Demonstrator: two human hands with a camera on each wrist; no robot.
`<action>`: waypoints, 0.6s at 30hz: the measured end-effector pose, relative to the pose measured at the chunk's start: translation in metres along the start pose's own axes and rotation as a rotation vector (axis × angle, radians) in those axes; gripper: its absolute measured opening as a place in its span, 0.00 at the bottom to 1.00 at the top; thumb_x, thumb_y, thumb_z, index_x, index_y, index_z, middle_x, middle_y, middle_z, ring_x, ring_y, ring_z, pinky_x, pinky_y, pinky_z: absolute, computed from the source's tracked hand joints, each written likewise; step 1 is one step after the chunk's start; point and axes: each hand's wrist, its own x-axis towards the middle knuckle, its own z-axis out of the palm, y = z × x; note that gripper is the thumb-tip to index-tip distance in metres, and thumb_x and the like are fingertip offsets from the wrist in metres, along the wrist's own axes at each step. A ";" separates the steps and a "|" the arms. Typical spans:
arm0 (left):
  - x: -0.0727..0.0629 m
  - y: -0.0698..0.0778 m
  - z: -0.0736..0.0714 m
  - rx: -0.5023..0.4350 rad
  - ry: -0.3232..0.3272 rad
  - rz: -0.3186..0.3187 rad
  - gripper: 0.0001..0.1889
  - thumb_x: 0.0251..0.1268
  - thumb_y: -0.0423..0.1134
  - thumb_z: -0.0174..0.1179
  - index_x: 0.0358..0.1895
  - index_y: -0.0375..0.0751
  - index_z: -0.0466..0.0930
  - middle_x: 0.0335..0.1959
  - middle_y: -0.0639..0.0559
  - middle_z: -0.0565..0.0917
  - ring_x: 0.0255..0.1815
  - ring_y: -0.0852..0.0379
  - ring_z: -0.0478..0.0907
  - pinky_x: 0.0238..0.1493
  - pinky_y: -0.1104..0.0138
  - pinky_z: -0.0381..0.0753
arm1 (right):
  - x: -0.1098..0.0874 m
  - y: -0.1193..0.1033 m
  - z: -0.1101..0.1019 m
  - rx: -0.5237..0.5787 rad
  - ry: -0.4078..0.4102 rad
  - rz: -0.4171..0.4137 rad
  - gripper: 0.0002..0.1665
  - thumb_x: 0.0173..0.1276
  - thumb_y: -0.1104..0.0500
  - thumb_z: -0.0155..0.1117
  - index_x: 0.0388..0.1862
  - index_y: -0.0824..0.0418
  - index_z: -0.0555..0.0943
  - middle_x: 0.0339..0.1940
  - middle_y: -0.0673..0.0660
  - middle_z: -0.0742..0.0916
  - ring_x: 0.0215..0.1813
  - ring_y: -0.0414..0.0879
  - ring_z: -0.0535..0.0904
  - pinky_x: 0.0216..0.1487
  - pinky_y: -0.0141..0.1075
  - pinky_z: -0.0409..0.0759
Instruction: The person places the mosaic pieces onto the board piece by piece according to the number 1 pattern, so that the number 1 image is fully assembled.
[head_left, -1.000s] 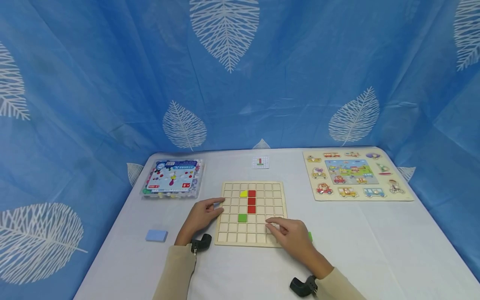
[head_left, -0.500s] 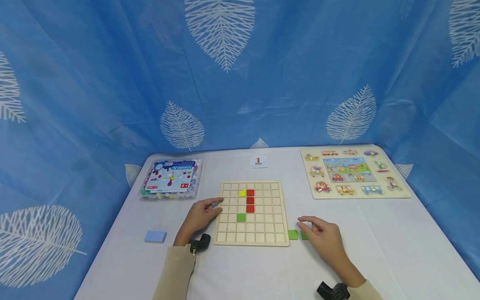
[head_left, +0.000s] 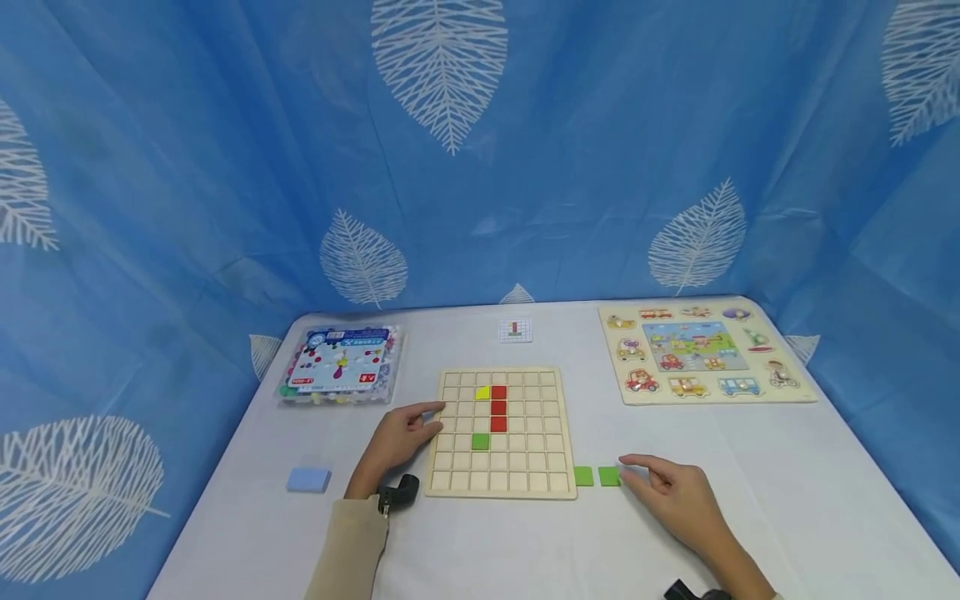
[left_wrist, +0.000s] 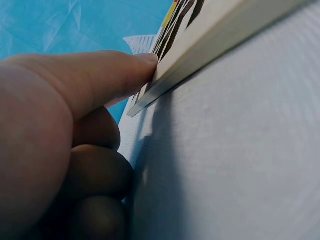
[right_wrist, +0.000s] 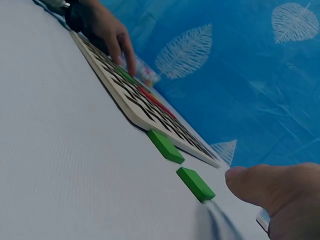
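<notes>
A wooden grid board [head_left: 517, 485] lies mid-table with a yellow tile [head_left: 482, 392], a column of red tiles [head_left: 498, 407] and one green tile [head_left: 480, 442] in its cells. My left hand [head_left: 399, 435] touches the board's left edge with thumb and index fingertip; its other fingers are curled under in the left wrist view. Two more green square tiles lie off the board's lower right corner, a nearer one [head_left: 583, 476] and an outer one [head_left: 608, 476]. My right hand [head_left: 678, 498] hovers beside the outer tile, thumb and index apart, holding nothing.
A small pattern card [head_left: 515, 330] lies behind the board. At back left is a clear plastic box [head_left: 341, 367] of colourful parts; a vehicle picture puzzle [head_left: 705, 354] lies at back right. A light blue block [head_left: 308, 479] lies left of my left forearm.
My right hand has moved right, from over the board's lower right to beside the outer green tile, uncovering both loose green tiles. My left hand keeps its place at the board's edge.
</notes>
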 end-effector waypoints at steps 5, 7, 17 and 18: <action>-0.002 -0.002 0.000 0.001 -0.003 0.022 0.19 0.69 0.43 0.68 0.62 0.52 0.85 0.17 0.58 0.64 0.20 0.59 0.60 0.26 0.66 0.60 | -0.004 0.001 -0.003 0.007 -0.071 0.001 0.12 0.61 0.54 0.80 0.44 0.51 0.91 0.10 0.35 0.61 0.16 0.30 0.51 0.19 0.30 0.60; -0.001 -0.002 0.000 -0.001 -0.004 0.027 0.19 0.69 0.43 0.68 0.62 0.52 0.85 0.17 0.58 0.64 0.20 0.59 0.60 0.26 0.66 0.61 | -0.004 0.001 -0.004 0.008 -0.102 0.004 0.14 0.60 0.54 0.80 0.46 0.51 0.91 0.10 0.36 0.62 0.16 0.30 0.51 0.19 0.30 0.60; -0.001 -0.001 -0.001 -0.015 -0.004 0.017 0.19 0.69 0.43 0.68 0.62 0.52 0.85 0.18 0.58 0.64 0.20 0.59 0.60 0.27 0.66 0.61 | -0.001 -0.004 -0.007 -0.098 -0.226 0.083 0.21 0.60 0.49 0.79 0.52 0.52 0.89 0.09 0.40 0.64 0.16 0.33 0.53 0.22 0.30 0.61; -0.001 -0.001 -0.001 -0.015 -0.005 0.016 0.19 0.70 0.43 0.68 0.62 0.52 0.85 0.18 0.58 0.64 0.20 0.59 0.60 0.27 0.66 0.61 | 0.000 -0.005 -0.007 -0.108 -0.232 0.086 0.21 0.60 0.49 0.79 0.52 0.52 0.89 0.09 0.40 0.65 0.16 0.33 0.53 0.22 0.30 0.61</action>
